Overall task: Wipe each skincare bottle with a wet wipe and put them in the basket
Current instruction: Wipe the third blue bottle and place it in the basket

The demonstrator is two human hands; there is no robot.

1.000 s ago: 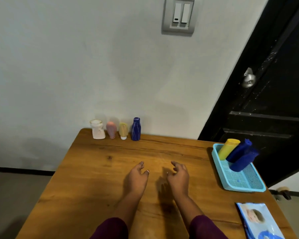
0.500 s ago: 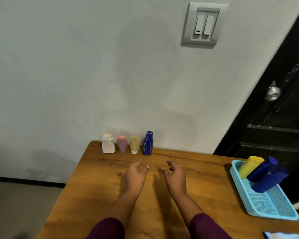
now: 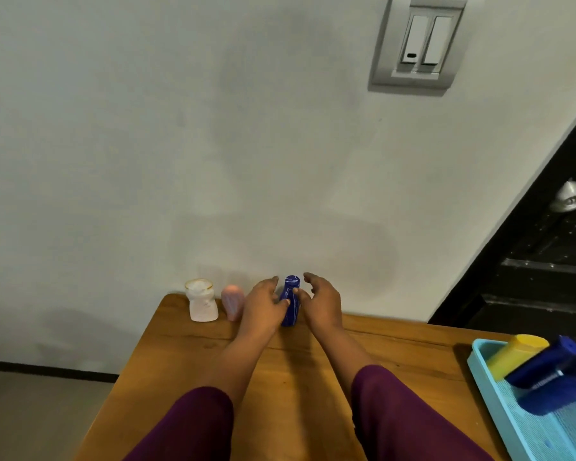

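— What lies closest to you?

— My two purple sleeves (image 3: 193, 424) over the wooden table (image 3: 187, 361). At my right the turquoise basket (image 3: 486, 387) holds a yellow bottle (image 3: 512, 356) and two dark blue bottles (image 3: 542, 367), all lying tilted against its far rim.

— And your hands?

— Both reach to the far edge. My left hand (image 3: 263, 309) has its thumb laid across the front of the upright blue bottle (image 3: 289, 316), with the fingers (image 3: 270, 284) stretched beside it; I cannot tell whether that is a grip. My right hand (image 3: 325, 304) is spread, its thumb against the bottle's neck and its fingers (image 3: 313, 279) curved clear of the cap.

— Beyond them?

— Left of my hand, a pink tube (image 3: 232, 302) and a white bottle (image 3: 202, 306) stand against the wall.
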